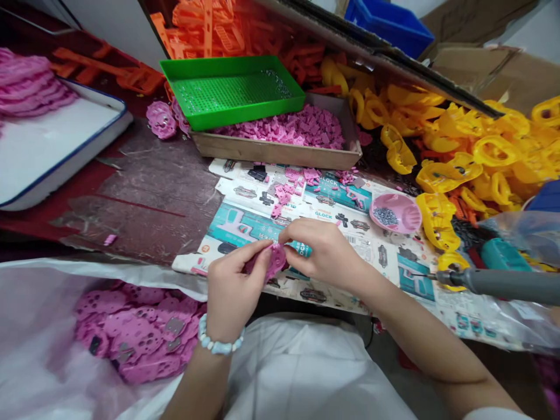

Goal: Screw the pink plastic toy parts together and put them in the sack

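Observation:
A pink plastic part point(275, 262) with a rounded, cut-out outline is held over the near edge of the printed cardboard sheet point(367, 248). My left hand point(236, 286), with a beaded bracelet on its wrist, pinches this part between thumb and fingers. On the part's right side, my right hand point(321, 251) has its thumb and bent forefinger closed at the edge; whether a small piece sits between those fingertips is hidden. Just beyond the hands lie small loose pink pieces point(284, 195). To the right stands a pink cup point(405, 213) of small metal screws.
A cardboard tray point(275, 150) of small pink pieces supports a green basket point(236, 87). Yellow parts point(459, 134) and orange parts point(210, 29) are heaped behind. A grey electric screwdriver point(503, 284) juts in from the right. A bag point(39, 315) of pink parts lies left; a white tray point(56, 140) stands beyond.

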